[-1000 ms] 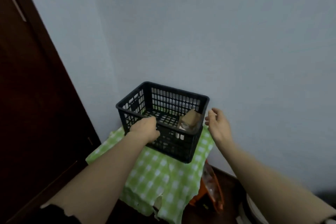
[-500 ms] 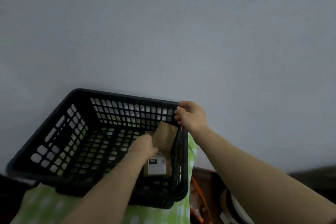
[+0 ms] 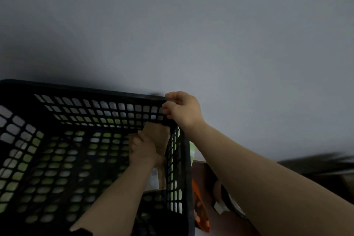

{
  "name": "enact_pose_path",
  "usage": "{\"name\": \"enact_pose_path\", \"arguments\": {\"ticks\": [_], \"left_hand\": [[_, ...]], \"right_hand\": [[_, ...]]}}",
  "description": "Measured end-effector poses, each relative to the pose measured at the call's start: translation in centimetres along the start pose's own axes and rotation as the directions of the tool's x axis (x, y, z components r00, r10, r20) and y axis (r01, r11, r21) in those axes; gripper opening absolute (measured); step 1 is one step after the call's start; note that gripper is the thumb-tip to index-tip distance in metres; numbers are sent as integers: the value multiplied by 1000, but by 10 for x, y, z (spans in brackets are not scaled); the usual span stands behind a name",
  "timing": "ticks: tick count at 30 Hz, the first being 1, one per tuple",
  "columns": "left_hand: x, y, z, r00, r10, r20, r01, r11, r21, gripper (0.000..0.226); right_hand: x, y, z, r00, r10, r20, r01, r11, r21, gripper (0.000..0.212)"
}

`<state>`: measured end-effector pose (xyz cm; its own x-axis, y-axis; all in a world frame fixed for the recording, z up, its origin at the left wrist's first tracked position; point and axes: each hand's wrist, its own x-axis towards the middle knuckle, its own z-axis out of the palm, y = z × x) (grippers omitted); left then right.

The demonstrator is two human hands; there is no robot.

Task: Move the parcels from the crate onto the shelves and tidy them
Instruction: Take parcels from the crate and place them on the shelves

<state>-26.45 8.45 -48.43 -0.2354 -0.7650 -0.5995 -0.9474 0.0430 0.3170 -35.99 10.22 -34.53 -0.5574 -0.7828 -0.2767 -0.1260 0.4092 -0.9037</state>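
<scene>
Grey wall [image 3: 210, 34] behind, orange bag [image 3: 201, 214] beside crate [image 3: 57, 90]; right hand [image 3: 183, 111] grips its rim, left hand [image 3: 143, 149] clutches parcel [image 3: 157, 134].

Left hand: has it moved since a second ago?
Yes. Against the black crate, the left hand went from its near rim down inside, onto the brown parcel.

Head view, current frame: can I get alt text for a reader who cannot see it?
The person's left hand reaches into a black plastic crate and grips a brown parcel leaning in its far right corner. The right hand holds the crate's rim at that corner; a plain grey wall fills the rest of the picture.
</scene>
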Motion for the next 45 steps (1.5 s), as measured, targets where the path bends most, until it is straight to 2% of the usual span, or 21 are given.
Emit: {"name": "enact_pose_path", "arguments": {"ticks": [3, 6, 7, 11, 13, 15, 18, 20, 24, 27, 29, 31, 34, 36, 37, 40, 41, 43, 45], "left_hand": [[-8, -16, -37, 985, -32, 172, 96, 920, -381, 116], [-38, -35, -83, 951, 66, 301, 192, 637, -747, 57], [-52, -39, -98, 943, 112, 315, 208, 540, -816, 50], [-114, -53, -139, 935, 242, 260, 196, 256, -946, 67], [-144, -60, -150, 946, 253, 203, 160, 181, -970, 75], [-175, -67, -159, 953, 260, 157, 126, 133, -983, 81], [-217, -71, -173, 969, 238, 65, 30, 147, -989, 60], [-237, -74, -181, 981, 189, -42, -84, 219, -972, 35], [-275, -73, -201, 967, 126, -223, -253, 328, -910, 43], [-304, -68, -211, 965, 97, -244, -263, 368, -892, 32], [-317, -72, -215, 948, 36, -316, -300, 431, -851, 30], [-330, -82, -217, 930, -26, -366, -324, 408, -853, 36], [-343, -100, -215, 935, -18, -354, -337, 266, -903, 52], [-350, -104, -213, 935, 5, -355, -348, 202, -915, 47], [-352, -105, -213, 929, -3, -369, -362, 195, -912, 43], [-359, -99, -216, 890, -85, -448, -405, 304, -862, 37], [-360, -95, -218, 883, -83, -461, -411, 335, -848, 38], [-365, -83, -222, 884, -53, -464, -420, 341, -841, 37], [-367, -76, -224, 864, -66, -499, -451, 338, -826, 32]], "right_hand": [[-9, -2, -7, 1000, 18, 4, -18, 1000, -7, 19], [-20, -5, -9, 999, 36, 10, -36, 999, -13, 18], [-24, -7, -7, 999, 41, 21, -41, 999, -16, 22], [-54, -16, 3, 981, 135, 140, -144, 988, 53, 44], [-72, -24, 6, 926, 229, 300, -300, 928, 219, 44], [-93, -36, 5, 857, 246, 454, -417, 848, 326, 41], [-113, -53, 1, 822, 161, 546, -417, 824, 384, 44], [-123, -67, -2, 850, 72, 523, -320, 858, 402, 47], [-143, -95, -7, 895, -110, 433, -97, 898, 429, 46], [-162, -110, -5, 863, -228, 451, 15, 904, 428, 46], [-174, -118, 0, 825, -277, 492, 48, 902, 428, 51], [-183, -124, 1, 775, -314, 548, 55, 897, 438, 56], [-191, -131, -2, 674, -330, 661, 107, 929, 355, 55], [-195, -134, -2, 619, -317, 718, 182, 948, 262, 61], [-196, -136, -1, 626, -329, 707, 221, 944, 244, 67], [-202, -141, 4, 695, -456, 556, 417, 885, 205, 62], [-205, -144, 7, 696, -504, 512, 491, 854, 173, 62], [-212, -148, 13, 657, -600, 456, 618, 776, 129, 71], [-215, -150, 19, 622, -634, 460, 660, 740, 127, 83]]}}
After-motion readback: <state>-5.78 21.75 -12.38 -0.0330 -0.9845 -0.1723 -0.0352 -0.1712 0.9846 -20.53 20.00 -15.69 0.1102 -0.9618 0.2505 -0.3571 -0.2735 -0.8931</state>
